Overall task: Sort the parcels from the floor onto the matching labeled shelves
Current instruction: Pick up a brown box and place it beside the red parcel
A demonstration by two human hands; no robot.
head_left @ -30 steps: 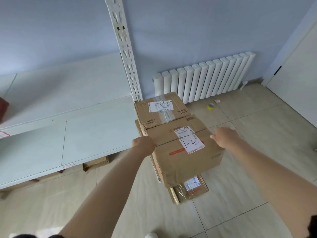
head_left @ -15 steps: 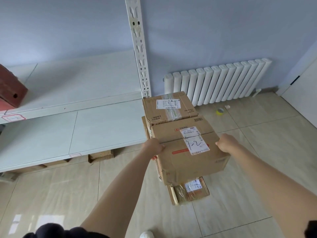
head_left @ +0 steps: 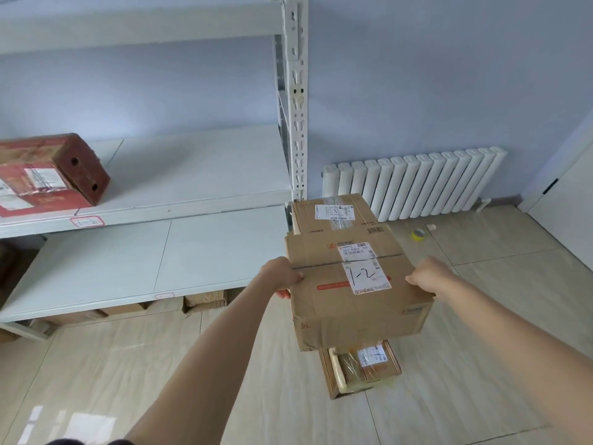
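Hands — left hand (head_left: 282, 277) and right hand (head_left: 431, 277) — press the box marked 1-2 (head_left: 356, 293) by its sides; seemingly unsupported underneath, it could slip.

We see matt brown corrugated cardboard on the held parcel (head_left: 356, 284), its white paper label (head_left: 365, 277) smooth and its seam creased. The parcel on the floor (head_left: 362, 369) is cardboard under glossy, wrinkled clear tape. The shelves (head_left: 192, 175) are smooth painted metal with a dull sheen, and the floor tiles (head_left: 128, 380) are polished and reflective
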